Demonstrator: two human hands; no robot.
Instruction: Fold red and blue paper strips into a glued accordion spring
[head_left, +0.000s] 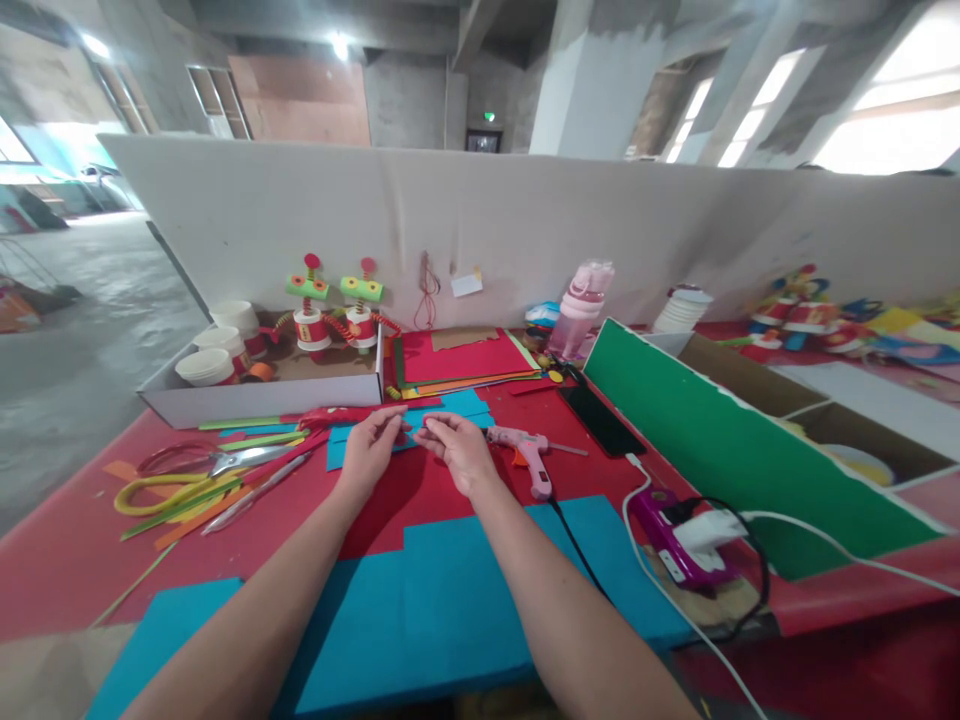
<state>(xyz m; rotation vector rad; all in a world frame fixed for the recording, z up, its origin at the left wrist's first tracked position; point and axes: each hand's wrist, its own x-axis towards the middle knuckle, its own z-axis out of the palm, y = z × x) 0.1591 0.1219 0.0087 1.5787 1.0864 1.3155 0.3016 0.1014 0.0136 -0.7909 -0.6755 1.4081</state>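
My left hand is above the table's middle, its thumb and fingertips pinched together. Close beside it, my right hand makes a similar pinch, with the two sets of fingertips nearly meeting. Whatever lies between the fingers is too small to make out. Cut blue paper pieces lie beneath and behind the hands. A pink glue gun with an orange trigger rests just right of my right hand. Left of my left hand are scissors with yellow and red handles, among coloured paper strips.
A white box holds paper cups and two paper-cup figures. Coloured sheets, a pink bottle, a phone, a green-sided box and a purple power strip with cables stand around. Blue sheets cover the front.
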